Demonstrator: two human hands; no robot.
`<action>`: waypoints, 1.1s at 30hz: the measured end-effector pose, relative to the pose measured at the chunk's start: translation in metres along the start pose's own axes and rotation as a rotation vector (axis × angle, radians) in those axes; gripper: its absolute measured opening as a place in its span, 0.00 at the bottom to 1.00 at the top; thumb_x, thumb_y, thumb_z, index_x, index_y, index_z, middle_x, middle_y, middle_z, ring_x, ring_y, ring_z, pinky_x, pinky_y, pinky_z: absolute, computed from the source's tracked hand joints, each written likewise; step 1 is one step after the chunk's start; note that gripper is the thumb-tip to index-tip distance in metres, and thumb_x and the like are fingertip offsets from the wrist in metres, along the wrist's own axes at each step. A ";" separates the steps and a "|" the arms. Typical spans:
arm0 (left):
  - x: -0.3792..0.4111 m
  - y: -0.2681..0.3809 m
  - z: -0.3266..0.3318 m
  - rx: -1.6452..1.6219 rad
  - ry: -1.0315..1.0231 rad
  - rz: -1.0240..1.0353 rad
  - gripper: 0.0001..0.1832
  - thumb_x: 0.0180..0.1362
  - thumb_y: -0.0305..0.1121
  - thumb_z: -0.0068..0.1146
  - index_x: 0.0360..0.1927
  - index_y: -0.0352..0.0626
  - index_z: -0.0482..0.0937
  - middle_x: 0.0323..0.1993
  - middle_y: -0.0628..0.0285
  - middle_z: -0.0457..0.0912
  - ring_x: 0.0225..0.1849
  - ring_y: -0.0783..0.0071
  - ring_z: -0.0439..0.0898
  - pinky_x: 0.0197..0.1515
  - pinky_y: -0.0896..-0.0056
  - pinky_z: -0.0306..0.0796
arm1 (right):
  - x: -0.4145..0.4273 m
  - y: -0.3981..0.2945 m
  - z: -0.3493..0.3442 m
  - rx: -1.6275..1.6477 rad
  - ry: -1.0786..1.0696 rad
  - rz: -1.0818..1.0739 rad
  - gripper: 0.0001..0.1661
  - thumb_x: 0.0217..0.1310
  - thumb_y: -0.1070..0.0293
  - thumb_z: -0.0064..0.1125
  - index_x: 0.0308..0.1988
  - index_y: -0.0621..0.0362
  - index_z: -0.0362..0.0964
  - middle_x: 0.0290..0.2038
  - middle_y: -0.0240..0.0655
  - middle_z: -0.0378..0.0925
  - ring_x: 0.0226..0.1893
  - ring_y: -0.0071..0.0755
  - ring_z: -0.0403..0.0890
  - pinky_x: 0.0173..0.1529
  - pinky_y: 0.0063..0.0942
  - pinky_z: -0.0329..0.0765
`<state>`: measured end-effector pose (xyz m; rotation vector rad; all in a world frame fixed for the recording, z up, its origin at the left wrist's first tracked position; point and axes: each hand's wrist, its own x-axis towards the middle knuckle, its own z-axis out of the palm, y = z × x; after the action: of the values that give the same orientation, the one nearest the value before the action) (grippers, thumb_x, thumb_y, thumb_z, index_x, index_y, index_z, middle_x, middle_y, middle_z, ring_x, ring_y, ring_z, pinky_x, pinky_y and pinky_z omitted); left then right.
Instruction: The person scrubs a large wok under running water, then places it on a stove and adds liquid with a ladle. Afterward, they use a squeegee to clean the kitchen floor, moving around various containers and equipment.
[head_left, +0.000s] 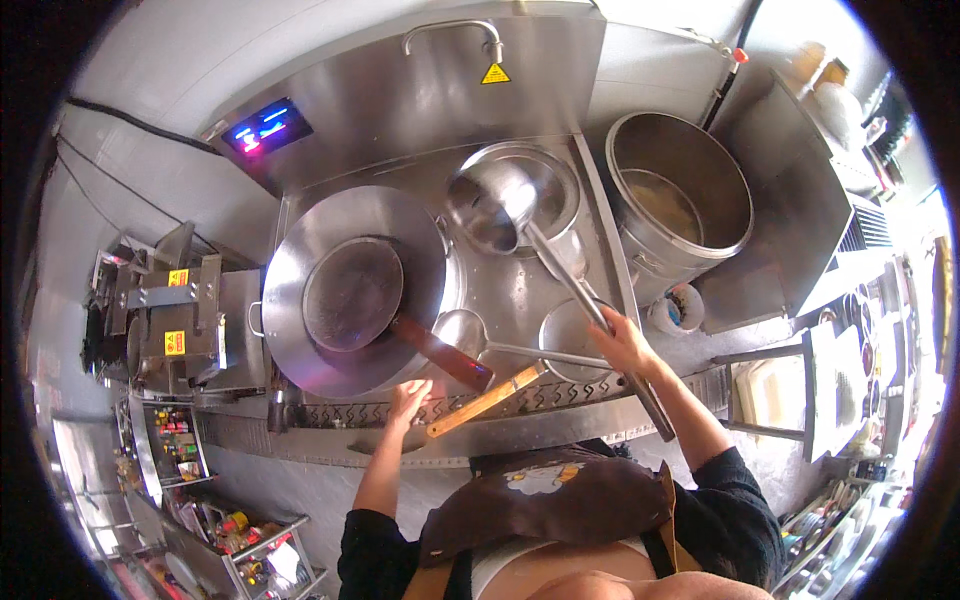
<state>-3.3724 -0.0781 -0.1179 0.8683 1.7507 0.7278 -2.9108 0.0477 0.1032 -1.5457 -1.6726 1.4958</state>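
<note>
My right hand (626, 343) is closed around the long steel handle of a large ladle (491, 206). The ladle's bowl hangs over the near left part of a round steel pot (559, 176). Fingers loosely curled and holding nothing, my left hand (409, 403) is at the stove's front edge, below a wide steel wok (356, 375). A round dark pan (352, 296) rests inside the wok, and its brown handle (446, 354) juts over the rim. Beside that handle lies a smaller ladle (463, 331). A light wooden handle (487, 400) points toward a round rim (551, 330), partly hidden by the right hand.
Behind the stove, a tap (491, 45) and a lit control panel (266, 129) are on the steel backsplash. A tall steel stockpot (679, 247) stands to the right, a small white bucket (676, 309) next to it. Metal equipment (176, 311) adjoins the left side.
</note>
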 end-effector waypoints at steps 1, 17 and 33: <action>-0.002 0.027 0.026 -0.236 -0.089 -0.101 0.21 0.59 0.46 0.62 0.47 0.41 0.82 0.38 0.58 0.86 0.36 0.69 0.85 0.39 0.67 0.79 | -0.011 0.007 0.001 -0.198 0.069 -0.050 0.24 0.64 0.59 0.58 0.55 0.59 0.67 0.24 0.39 0.74 0.20 0.38 0.77 0.24 0.36 0.73; 0.103 -0.048 0.143 -0.686 -0.152 -0.001 0.18 0.71 0.33 0.41 0.57 0.31 0.66 0.53 0.50 0.76 0.54 0.61 0.77 0.59 0.62 0.75 | 0.136 0.073 -0.059 0.093 0.029 0.063 0.21 0.66 0.54 0.57 0.42 0.64 0.70 0.20 0.34 0.72 0.13 0.30 0.72 0.22 0.32 0.74; 0.076 0.136 0.152 -0.874 -0.224 -0.222 0.08 0.61 0.23 0.48 0.44 0.36 0.69 0.40 0.47 0.80 0.42 0.55 0.84 0.46 0.60 0.83 | -0.062 0.128 0.003 -0.765 -0.002 -0.225 0.34 0.52 0.49 0.66 0.53 0.56 0.67 0.43 0.44 0.73 0.44 0.53 0.79 0.43 0.49 0.77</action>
<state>-3.2170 0.0718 -0.0955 0.1420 1.1203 1.0691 -2.8375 -0.0335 0.0119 -1.5976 -2.4920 0.7623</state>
